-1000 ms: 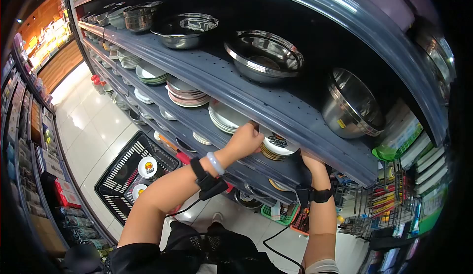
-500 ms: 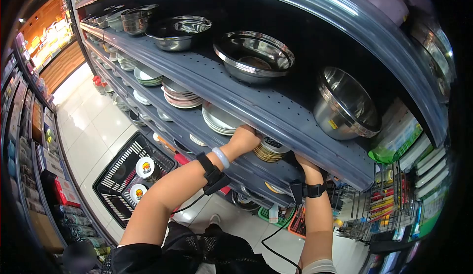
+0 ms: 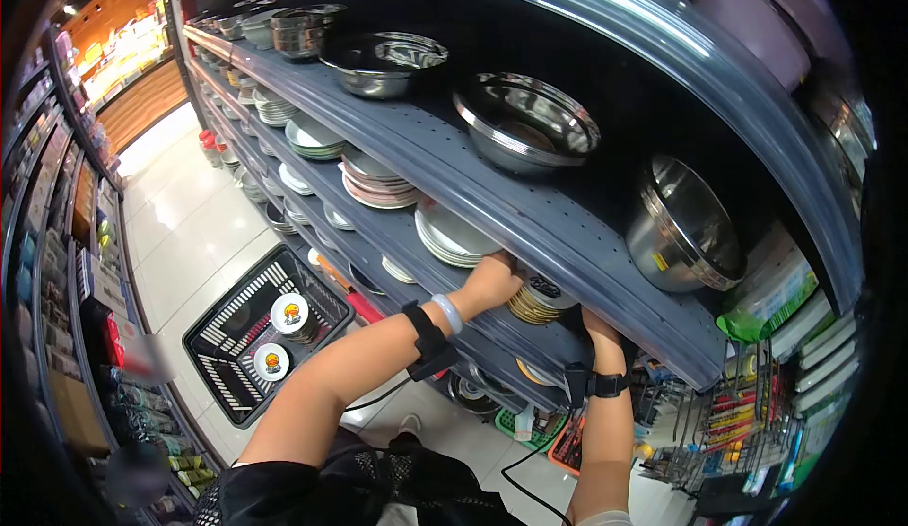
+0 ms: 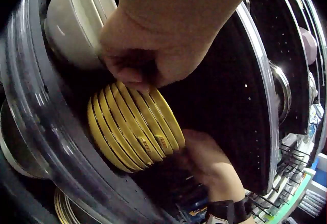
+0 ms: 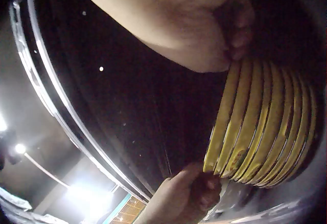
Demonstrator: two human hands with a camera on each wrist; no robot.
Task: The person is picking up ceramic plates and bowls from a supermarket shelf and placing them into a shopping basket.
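A stack of yellow-sided dishes [image 3: 532,308] sits on a middle shelf between both hands, under the overhanging shelf edge. In the left wrist view the stack [image 4: 135,127] shows its ribbed yellow sides. The left hand [image 3: 492,282] has curled fingers at the stack's near left side; its fingers [image 4: 134,76] touch the rims. At the opposite side, the right hand [image 3: 600,332] is partly hidden by the upper shelf. The right wrist view shows its curled fingers [image 5: 240,37] against the yellow stack [image 5: 265,127]. Both hands grip the stack's edges.
White plates [image 3: 452,235] are stacked left of the left hand. Steel bowls [image 3: 526,124] stand on the shelf above, whose clear front edge [image 3: 567,285] overhangs the hands. A black basket [image 3: 236,323] with dishes rests on the floor at lower left.
The head view has shifted, so shelves, basket and bowls appear further right and slightly lower. Both hands remain at the yellow stack; the left forearm lies further right in the picture.
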